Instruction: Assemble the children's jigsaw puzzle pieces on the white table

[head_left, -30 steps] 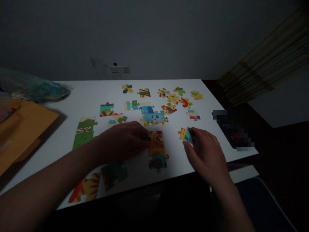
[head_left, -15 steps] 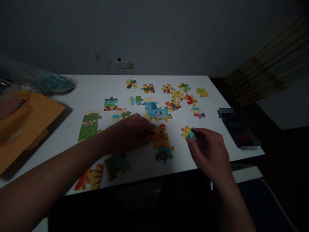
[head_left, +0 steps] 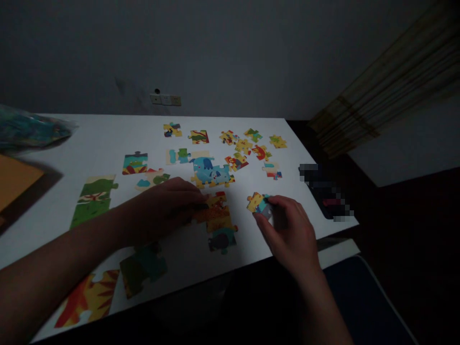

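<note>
Colourful jigsaw pieces lie scattered on a white table (head_left: 108, 136) in dim light. My left hand (head_left: 168, 203) rests flat on the table, its fingertips on a joined orange and yellow strip of pieces (head_left: 217, 218). My right hand (head_left: 287, 230) pinches a small yellow and blue piece (head_left: 258, 202) just above the table, to the right of that strip. A joined blue elephant section (head_left: 208, 171) lies just beyond the left hand.
Several loose pieces (head_left: 247, 143) lie at the far right of the table. Green joined pieces (head_left: 94, 195) lie at the left, an orange sunburst piece (head_left: 86, 299) near the front edge. An orange board (head_left: 14, 179) and a plastic bag (head_left: 28, 129) sit far left. A dark object (head_left: 323, 191) lies at the right edge.
The view has swung to the right, so everything sits further left in the frame. My right hand with its piece has edged a little closer to the orange strip. The left hand stays put.
</note>
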Demonstrator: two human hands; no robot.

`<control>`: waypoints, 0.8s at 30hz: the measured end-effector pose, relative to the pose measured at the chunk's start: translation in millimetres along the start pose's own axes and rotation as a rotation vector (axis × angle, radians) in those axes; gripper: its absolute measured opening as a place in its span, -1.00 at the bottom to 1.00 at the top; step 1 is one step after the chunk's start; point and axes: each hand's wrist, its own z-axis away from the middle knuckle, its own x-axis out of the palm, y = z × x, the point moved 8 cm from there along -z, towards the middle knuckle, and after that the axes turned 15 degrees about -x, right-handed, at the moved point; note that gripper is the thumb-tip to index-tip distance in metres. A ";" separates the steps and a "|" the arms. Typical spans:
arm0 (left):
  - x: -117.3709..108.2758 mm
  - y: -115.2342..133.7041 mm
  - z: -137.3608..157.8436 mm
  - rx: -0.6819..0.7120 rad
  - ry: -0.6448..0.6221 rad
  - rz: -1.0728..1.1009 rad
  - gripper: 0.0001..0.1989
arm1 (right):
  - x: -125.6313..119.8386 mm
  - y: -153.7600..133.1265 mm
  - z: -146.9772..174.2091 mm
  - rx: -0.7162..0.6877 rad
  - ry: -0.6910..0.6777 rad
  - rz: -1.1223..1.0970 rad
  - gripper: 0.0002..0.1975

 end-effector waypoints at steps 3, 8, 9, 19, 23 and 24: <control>-1.9 5.4 -0.1 -0.026 -0.003 -0.014 -0.63 | 1.1 -1.0 -0.4 0.006 -0.012 -0.012 -0.65; -4.9 9.9 -3.8 -0.014 0.052 0.001 -0.68 | 0.9 -2.8 -1.3 -0.009 -0.003 -0.036 -0.67; -5.4 10.7 -4.4 -0.005 0.060 0.000 -0.68 | 1.2 -2.6 -0.8 -0.009 -0.004 -0.040 -0.67; -3.9 6.7 -0.6 -0.021 0.034 -0.007 -0.68 | -1.3 2.1 7.3 0.012 0.060 -0.088 -0.63; -3.2 4.6 -0.6 -0.035 0.031 0.013 -0.69 | -2.2 0.3 5.2 0.015 0.057 -0.049 -0.59; -3.4 5.0 -0.9 -0.033 0.033 0.018 -0.69 | -2.1 -0.5 4.4 0.016 0.053 -0.041 -0.59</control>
